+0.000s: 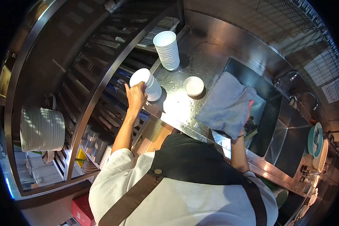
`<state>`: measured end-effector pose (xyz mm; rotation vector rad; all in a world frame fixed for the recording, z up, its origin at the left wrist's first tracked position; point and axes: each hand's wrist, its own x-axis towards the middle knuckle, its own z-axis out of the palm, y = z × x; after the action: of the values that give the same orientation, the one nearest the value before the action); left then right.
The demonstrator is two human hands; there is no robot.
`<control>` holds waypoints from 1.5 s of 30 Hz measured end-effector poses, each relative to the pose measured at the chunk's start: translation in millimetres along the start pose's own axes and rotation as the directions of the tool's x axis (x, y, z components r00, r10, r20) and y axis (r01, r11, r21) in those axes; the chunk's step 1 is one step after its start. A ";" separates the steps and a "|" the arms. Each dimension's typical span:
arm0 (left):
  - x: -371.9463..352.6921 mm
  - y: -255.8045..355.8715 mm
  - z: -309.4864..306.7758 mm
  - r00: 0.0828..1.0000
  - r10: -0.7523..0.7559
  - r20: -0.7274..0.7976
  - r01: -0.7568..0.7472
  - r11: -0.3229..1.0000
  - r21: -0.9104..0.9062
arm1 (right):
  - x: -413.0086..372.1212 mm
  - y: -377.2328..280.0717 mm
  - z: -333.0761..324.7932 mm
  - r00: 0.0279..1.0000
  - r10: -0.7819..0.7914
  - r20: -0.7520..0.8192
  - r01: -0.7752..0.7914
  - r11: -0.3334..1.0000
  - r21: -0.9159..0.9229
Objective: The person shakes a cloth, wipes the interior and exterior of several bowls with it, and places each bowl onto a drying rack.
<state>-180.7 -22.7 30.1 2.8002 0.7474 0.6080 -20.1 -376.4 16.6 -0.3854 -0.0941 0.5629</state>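
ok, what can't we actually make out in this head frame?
All head view:
- Right hand: mostly covered by the grey cloth, so its grip is unreadable.
- Sink: its contents are hidden by the cloth and deep shadow.
- Stack of bowls in the left hand: the bowls are too small to count.
- Plates at the right edge: squeezed by the fisheye rim, no detail.

I see a wet stainless steel counter [211, 49] catching a bright glare, with a deep sink [267, 113] and a faucet [286, 77] set at its right. A wire rack [320, 56] sits beyond the sink, and steel shelving [98, 86] on the left carries a stack of plates [41, 130].
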 end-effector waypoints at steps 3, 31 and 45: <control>0.5 5.1 -5.6 0.998 -0.010 -0.063 0.008 0.999 -0.037 | -1.5 9.7 12.4 0.998 0.042 -0.046 -0.045 0.998 -0.053; -24.3 192.6 33.7 0.715 0.311 0.626 0.686 -0.486 -0.542 | -39.7 -5.3 33.4 0.941 0.187 0.282 0.232 0.250 -0.940; -27.4 196.7 34.5 0.962 0.244 0.126 0.093 0.142 -0.985 | -28.8 26.3 66.1 0.986 0.133 -0.100 -0.165 0.697 -0.698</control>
<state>-101.6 -207.6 43.3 1.5160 -0.0123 0.4434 -70.2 -349.6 68.1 -1.1740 -0.2437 0.6693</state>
